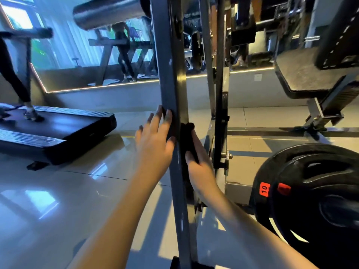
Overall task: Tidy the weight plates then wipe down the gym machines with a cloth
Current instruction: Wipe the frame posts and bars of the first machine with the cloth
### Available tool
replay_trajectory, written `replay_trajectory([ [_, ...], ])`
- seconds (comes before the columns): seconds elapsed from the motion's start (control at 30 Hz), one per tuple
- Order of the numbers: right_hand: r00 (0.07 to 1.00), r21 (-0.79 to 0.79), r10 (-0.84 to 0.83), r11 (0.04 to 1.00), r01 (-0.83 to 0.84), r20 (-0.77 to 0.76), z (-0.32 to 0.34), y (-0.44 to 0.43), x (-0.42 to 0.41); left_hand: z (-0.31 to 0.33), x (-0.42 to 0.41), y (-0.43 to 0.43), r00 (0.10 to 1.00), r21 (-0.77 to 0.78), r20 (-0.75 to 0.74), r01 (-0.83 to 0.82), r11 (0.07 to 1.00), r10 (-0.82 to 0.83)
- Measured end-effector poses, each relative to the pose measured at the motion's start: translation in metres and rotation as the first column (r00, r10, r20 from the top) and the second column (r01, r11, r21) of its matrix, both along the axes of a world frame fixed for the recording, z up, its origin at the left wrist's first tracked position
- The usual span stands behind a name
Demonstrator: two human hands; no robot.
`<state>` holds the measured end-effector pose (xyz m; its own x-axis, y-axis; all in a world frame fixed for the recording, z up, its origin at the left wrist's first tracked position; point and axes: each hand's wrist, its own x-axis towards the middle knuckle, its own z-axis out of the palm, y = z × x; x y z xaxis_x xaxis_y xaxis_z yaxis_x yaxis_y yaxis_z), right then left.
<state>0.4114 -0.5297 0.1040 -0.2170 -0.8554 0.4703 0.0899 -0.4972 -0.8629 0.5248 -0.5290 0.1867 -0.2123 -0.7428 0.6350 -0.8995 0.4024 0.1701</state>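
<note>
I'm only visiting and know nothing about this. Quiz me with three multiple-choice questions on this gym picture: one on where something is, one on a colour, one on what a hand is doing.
1. Where does the black round weight plate lie relative to the grey metal upright post?
A. To its left
B. To its right
C. On top of it

2. What colour is the label marked 10 on that plate?
A. Red
B. Green
C. White

3. What is the right hand doing?
A. Hanging empty
B. Holding a black cloth against the post
C. Lifting the plate

Answers:
1. B, as the plate sits low on the right of the post.
2. A, as the tag is bright red.
3. B, as the fingers curl round the cloth against the post's right side.
</note>
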Motion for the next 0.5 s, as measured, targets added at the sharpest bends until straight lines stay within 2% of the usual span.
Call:
replay_trajectory([
  [0.13, 0.990, 0.053, 0.120, 0.991, -0.124, 0.076, -0.045, 0.006, -0.001, -0.018, 0.004, 0.003, 1.000, -0.002, 0.021, 0.021, 1.000, -0.020],
  [0.23, 0.984, 0.055, 0.137, 0.988, -0.145, 0.117, -0.022, -0.004, -0.007, -0.027, 0.007, 0.004, 1.000, -0.017, 0.010, 0.029, 0.999, -0.029],
  [0.33, 0.995, -0.018, 0.057, 0.998, -0.056, 0.076, -0.010, -0.003, -0.002, -0.035, 0.008, 0.005, 1.000, -0.036, -0.006, 0.029, 0.999, -0.029],
  [0.43, 0.999, 0.047, 0.031, 0.998, -0.031, -0.006, -0.054, 0.008, 0.004, -0.046, 0.008, 0.009, 0.999, -0.029, -0.026, 0.036, 0.999, -0.037],
  [0.5, 0.997, 0.098, 0.077, 0.992, -0.074, -0.022, -0.072, 0.013, 0.001, -0.052, 0.009, 0.010, 0.999, -0.031, -0.019, 0.040, 0.999, -0.041],
])
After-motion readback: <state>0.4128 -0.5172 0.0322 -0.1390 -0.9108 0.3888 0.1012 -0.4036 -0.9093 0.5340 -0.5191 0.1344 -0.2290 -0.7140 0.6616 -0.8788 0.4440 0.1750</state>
